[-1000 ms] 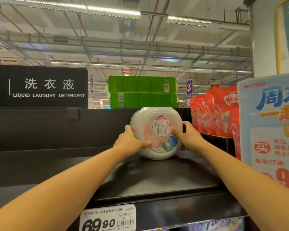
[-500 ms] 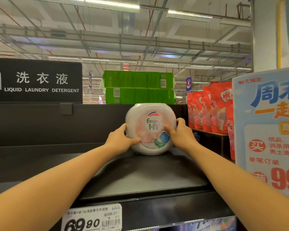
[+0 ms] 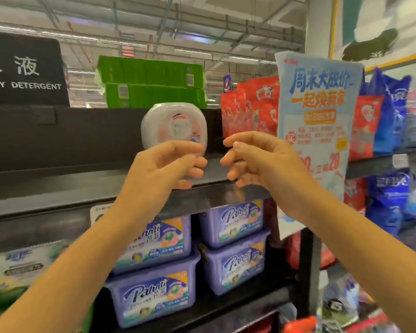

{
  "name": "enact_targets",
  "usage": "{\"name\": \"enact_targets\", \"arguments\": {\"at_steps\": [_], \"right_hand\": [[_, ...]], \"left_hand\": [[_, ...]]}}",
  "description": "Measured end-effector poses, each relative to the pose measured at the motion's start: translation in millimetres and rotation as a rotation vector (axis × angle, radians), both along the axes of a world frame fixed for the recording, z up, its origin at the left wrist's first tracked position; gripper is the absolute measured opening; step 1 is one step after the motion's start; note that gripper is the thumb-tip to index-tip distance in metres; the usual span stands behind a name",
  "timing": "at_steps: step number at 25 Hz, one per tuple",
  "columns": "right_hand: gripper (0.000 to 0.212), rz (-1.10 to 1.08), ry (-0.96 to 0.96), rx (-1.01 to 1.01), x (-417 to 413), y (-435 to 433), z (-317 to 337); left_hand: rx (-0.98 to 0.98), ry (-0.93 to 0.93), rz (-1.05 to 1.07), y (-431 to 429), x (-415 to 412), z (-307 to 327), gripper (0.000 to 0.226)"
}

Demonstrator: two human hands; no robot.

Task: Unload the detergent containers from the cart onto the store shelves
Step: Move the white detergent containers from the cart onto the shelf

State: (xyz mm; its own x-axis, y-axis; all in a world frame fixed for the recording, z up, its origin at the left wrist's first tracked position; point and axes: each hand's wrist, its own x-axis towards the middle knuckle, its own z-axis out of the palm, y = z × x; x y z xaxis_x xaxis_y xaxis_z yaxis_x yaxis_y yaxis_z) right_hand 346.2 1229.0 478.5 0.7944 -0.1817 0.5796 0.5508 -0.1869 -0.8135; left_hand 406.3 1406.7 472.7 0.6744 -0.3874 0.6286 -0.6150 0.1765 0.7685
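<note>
Now my left hand (image 3: 163,164) and right hand (image 3: 257,159) hover, fingers loosely curled, grasping nothing — the rounded white plastic detergent tub (image 3: 173,126) stands on the black metal shelf (image 3: 70,186) behind them.

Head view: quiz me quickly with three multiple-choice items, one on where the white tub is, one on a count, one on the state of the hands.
1. The white tub stands:
A. on the top shelf, left of the red pouches
B. on the floor
C. in a cart

2. Purple tubs visible under that shelf:
A. one
B. four
C. seven

3. The left hand and right hand:
A. both grip the tub
B. hold nothing, fingers loosely curled
C. each hold a pouch

Answers:
1 A, it rests on the dark board beside the pouches.
2 B, there are two stacks of two.
3 B, nothing sits between the fingers of either hand, and both are in front of the tub.
</note>
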Motion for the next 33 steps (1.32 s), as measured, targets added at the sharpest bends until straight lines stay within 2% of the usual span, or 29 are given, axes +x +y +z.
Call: {"name": "enact_targets", "arguments": {"at_steps": [2,4,8,15,20,24,26,30,33], "right_hand": [[0.014,-0.072,0.024,-0.011,-68.4,-1.5,-36.6],[0.015,-0.199,0.109,-0.014,-127.2,-7.3,-70.2],[0.016,-0.482,0.303,-0.005,-239.6,-38.0,-111.0],[0.015,-0.781,0.368,0.124,-440.2,-102.1,-141.7],[0.016,-0.838,0.465,0.198,-547.2,-158.8,-179.7],[0.017,-0.834,0.502,0.228,-595.5,-210.3,-203.9],[0.017,-0.827,0.504,0.227,-607.8,-240.0,-213.7],[0.019,-0.777,0.515,0.218,-594.4,-302.1,-234.0],[0.019,-0.71,0.544,0.16,-561.2,-351.7,-248.4]], "left_hand": [[0.001,0.013,-0.074,1.7,-41.8,-46.9,0.022],[0.01,0.104,-0.127,-4.4,-77.3,-89.9,0.021],[0.159,0.236,-0.242,-42.8,-147.6,-153.3,0.024],[0.25,0.148,-0.437,-130.5,-288.8,-187.4,0.023],[0.245,0.201,-0.479,-213.2,-400.5,-207.9,0.024],[0.308,0.245,-0.458,-273.0,-444.0,-211.3,0.024],[0.353,0.227,-0.419,-303.0,-448.7,-213.0,0.017],[0.427,0.182,-0.332,-358.1,-429.7,-220.6,0.015],[0.421,0.224,-0.254,-393.0,-404.8,-231.7,0.017]]}}
